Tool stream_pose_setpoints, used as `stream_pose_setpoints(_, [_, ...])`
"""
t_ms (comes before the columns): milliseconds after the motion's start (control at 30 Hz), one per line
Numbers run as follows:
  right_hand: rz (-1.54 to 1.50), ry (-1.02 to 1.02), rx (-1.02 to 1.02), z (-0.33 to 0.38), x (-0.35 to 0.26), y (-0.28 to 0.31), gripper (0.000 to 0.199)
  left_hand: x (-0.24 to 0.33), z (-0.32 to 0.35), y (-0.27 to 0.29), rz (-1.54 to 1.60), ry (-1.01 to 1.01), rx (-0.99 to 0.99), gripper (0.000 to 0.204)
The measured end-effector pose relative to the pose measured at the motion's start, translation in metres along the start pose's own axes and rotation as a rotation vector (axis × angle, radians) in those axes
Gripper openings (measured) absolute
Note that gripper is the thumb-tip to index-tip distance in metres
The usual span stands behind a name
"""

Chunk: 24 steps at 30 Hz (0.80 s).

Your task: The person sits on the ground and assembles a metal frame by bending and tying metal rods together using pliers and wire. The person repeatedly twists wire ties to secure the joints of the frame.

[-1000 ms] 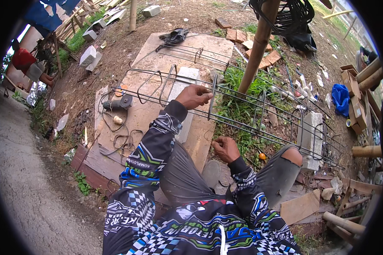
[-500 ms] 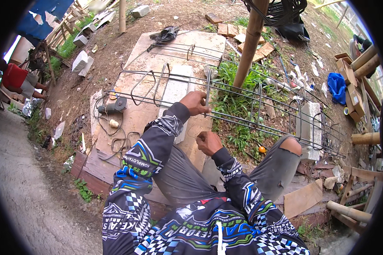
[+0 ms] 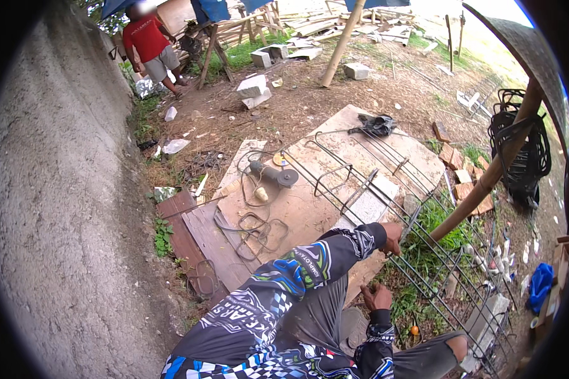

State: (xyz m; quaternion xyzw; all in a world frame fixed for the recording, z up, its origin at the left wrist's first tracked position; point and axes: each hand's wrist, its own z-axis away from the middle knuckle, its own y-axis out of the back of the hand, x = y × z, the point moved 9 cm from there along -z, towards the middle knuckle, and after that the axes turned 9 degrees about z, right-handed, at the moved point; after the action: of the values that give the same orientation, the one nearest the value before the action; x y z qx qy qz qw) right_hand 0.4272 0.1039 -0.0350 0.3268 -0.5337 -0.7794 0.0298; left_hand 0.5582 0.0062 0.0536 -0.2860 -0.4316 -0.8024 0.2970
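From my viewing station I have the left hand [image 3: 392, 237] at about four o'clock from the middle of the view. Its arm, in a dark sleeve with white checks and blue and green patterning, slants up from seven o'clock, and the wrist is turned so that its back faces up. The fingers bend down beside a dark, rectangular steel stirrup [image 3: 412, 223] on the long, open cage of thin steel bars [image 3: 430, 294]; the hand covers their tips, so I cannot tell how far they are closed or whether they grip it.

The right hand [image 3: 377, 297] sits at six to seven o'clock from the left one, apart from the cage, its forearm upright and its fingers loosely curled. I cannot tell whether anything lies inside it.

The cage runs from ten to about four-thirty past the left hand, over a pale, flat block [image 3: 372, 203] at eleven o'clock and a grey concrete block [image 3: 487, 328] between four and five. Under its upper part spreads a worn, tan plywood sheet [image 3: 310, 218]. On that, at ten o'clock from the left hand, lies a dark angle grinder with a round disc [image 3: 274, 175]; at nine, bent loops of dark steel rod [image 3: 257, 235]; at twelve, a crumpled black plastic bag [image 3: 376, 124]. A tan bamboo pole [image 3: 483, 184] leans at two o'clock. Farther off, at ten-thirty from mid-view, stands a person in a red shirt [image 3: 146, 39].
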Motion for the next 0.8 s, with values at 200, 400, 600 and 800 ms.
stream_pose_setpoints(200, [0.226,-0.06,-0.31,-0.015,0.044,-0.025,0.06,-0.009,0.0,-0.012,0.041,0.075,-0.217,0.038])
stream_pose_setpoints(400, [-0.097,-0.051,-0.112,-0.04,0.073,0.005,0.043,0.004,-0.005,-0.007,0.068,0.259,-0.378,0.035])
stream_pose_setpoints(600, [-0.194,-0.045,-0.089,-0.015,0.046,-0.001,0.033,-0.017,0.008,-0.002,0.149,0.252,-0.264,0.04])
stream_pose_setpoints(800, [-0.244,-0.131,-0.144,-0.01,0.09,-0.004,0.034,-0.016,0.11,0.053,0.354,-0.179,0.82,0.033])
